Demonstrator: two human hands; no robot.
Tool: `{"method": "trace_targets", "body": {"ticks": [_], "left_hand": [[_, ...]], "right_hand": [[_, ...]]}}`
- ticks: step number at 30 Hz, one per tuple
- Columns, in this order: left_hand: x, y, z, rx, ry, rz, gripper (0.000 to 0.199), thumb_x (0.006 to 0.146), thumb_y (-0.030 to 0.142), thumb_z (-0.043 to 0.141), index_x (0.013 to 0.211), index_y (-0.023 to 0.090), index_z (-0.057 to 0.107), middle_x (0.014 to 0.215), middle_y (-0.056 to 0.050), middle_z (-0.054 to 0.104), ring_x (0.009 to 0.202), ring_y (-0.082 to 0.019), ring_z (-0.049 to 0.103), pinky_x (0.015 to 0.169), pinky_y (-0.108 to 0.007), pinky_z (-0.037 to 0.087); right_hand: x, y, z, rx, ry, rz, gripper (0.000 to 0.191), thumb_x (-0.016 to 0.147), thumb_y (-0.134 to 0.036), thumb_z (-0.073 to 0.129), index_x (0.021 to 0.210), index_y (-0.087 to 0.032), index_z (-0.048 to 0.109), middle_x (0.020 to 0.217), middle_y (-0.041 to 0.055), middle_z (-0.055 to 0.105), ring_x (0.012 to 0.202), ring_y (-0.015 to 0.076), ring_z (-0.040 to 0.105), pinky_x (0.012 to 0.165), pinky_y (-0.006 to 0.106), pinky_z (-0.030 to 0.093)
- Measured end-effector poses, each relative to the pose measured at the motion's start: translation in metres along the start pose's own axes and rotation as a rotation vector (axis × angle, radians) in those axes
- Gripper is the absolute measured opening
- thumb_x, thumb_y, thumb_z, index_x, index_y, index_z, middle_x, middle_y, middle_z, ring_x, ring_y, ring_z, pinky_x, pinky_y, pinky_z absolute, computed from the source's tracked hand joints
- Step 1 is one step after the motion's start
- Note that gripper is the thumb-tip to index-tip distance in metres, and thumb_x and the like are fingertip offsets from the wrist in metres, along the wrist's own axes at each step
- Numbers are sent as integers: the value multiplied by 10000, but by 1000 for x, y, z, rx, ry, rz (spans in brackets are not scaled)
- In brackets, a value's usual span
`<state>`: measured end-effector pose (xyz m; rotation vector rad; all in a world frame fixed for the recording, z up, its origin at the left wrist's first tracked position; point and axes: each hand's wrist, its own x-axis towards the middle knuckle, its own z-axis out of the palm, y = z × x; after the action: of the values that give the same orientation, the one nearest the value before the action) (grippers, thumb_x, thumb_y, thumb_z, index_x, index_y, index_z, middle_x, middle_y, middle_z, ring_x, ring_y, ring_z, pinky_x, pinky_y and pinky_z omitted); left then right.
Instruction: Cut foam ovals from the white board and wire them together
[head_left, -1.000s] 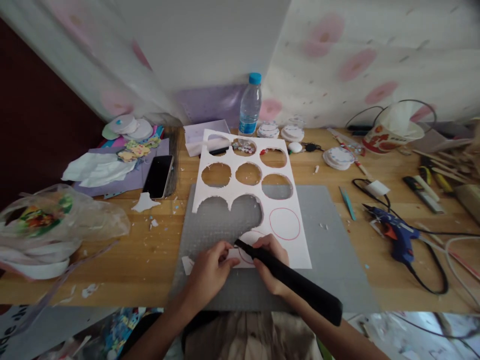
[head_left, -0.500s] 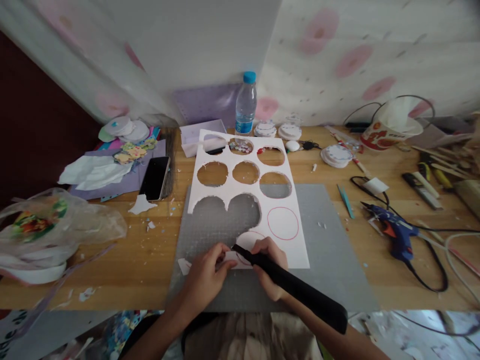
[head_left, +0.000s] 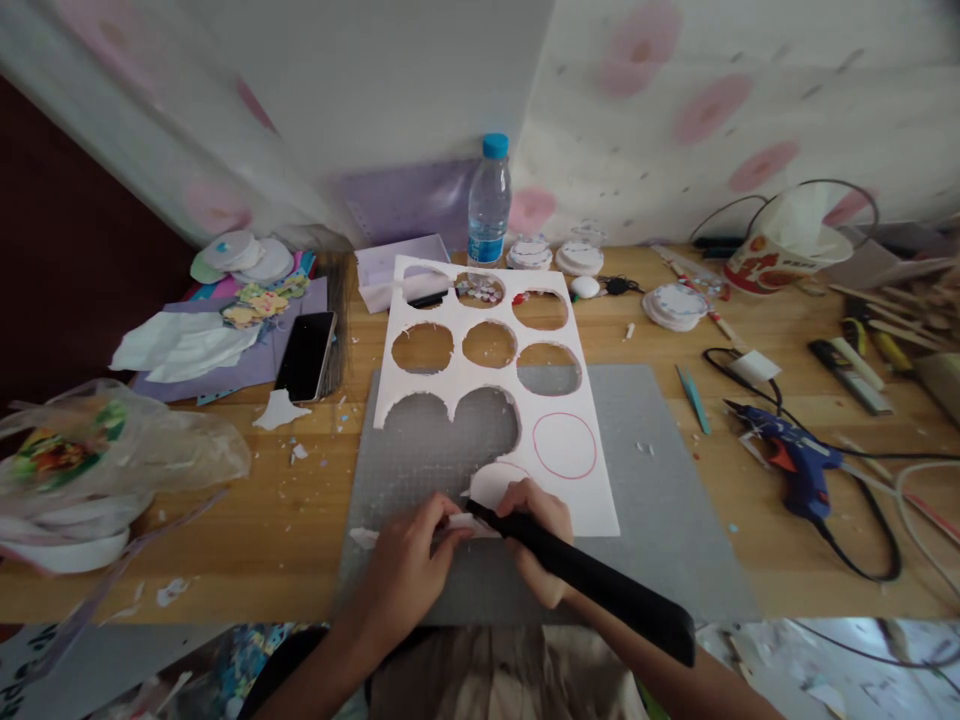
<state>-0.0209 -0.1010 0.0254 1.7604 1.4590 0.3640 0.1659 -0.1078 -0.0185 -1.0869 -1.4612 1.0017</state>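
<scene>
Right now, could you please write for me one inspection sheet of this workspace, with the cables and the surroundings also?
Surface: grey mat on wooden table, with small scraps scattered.
Job's things: holed white sheet with an uncut red circle; black tool.
Clutter: phone, plastic bag, bottle, blue glue gun.
Hands: left hand pinches a white strip near the sheet's lower edge; right hand grips the tool.
Cables: dark cord loops beside the glue gun.
Surroundings: flower-patterned covering behind the table.
</scene>
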Motion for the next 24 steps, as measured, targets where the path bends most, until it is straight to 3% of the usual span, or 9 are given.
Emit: {"method": "trace_targets", "body": {"ticks": [8,14,20,24], "left_hand": [[-9,-3,5,259,137,262,147,954,294,507,831,217,533,768,8,664,726,-187,644,670,-296,445],[-11,-5,4,374,192,430,189,981,238,421,833,205,533,747,-10,648,702,-199,631,645,-317,452],[-6,-9,3,347,180,371,42,942,239,524,937,215,559,839,-12,697,758,-201,669,667,-318,498],[3,-11,-1,359,136,285,201,895,189,578,1093,213,553,1010,-35,711,881,-212,682,749,-338,543]], "right_hand": [[6,-8,-2,-8,3,-1,190,547,-208,473,734,-230,489,603,-28,496,514,149,449,506,267,313],[9,-12,-6,66,-10,26,118,585,-233,503,702,-217,501,582,-29,486,518,140,439,513,259,314],[15,-5,-7,300,97,153,127,685,-276,474,802,-225,484,618,-26,469,521,140,439,477,245,330],[30,-5,-17,499,228,186,117,711,-274,454,815,-225,472,626,-38,419,484,118,415,453,233,306]]}}
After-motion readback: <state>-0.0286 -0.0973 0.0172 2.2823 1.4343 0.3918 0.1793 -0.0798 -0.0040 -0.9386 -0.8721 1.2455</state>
